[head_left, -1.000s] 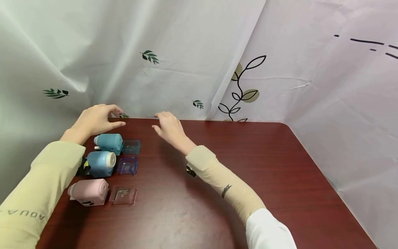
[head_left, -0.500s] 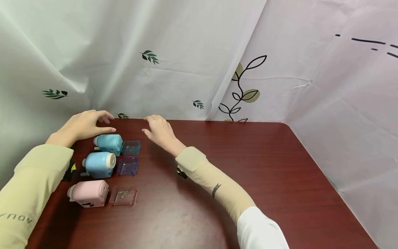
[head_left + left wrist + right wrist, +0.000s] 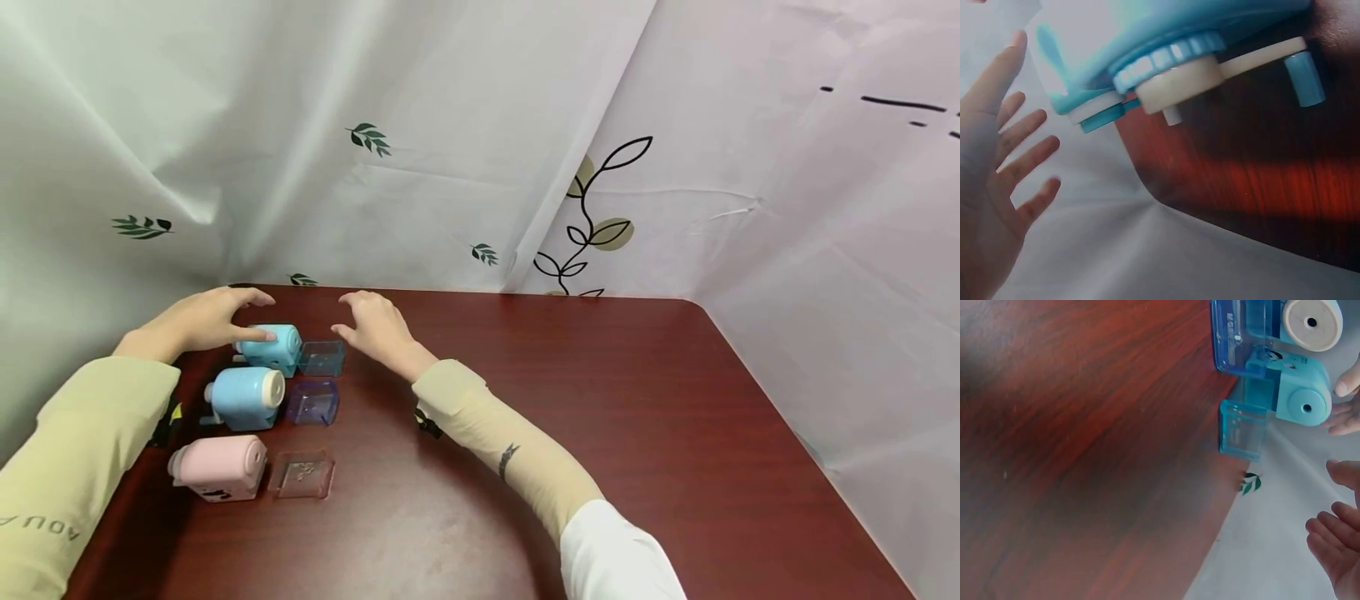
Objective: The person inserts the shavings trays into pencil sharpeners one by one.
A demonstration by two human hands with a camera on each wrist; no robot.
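Three crank pencil sharpeners stand in a column at the table's left: a teal pencil sharpener farthest back, a blue pencil sharpener in the middle and a pink pencil sharpener in front. Right of each lies a clear shavings drawer: a teal drawer, a purple-blue drawer and a pink drawer. My left hand is spread beside the teal sharpener, its thumb overlapping it in the head view; contact is unclear. Behind and right of the teal drawer hovers my right hand, holding nothing, fingers loosely bent.
The dark red wooden table extends far to the right. White curtain with leaf prints hangs behind its back edge. In the left wrist view the teal sharpener's crank handle sticks out sideways.
Both hands have come down lower. The right hand has moved left toward the teal drawer; the left hand first went left, then lowered to the teal sharpener. The sharpeners and drawers stay put.
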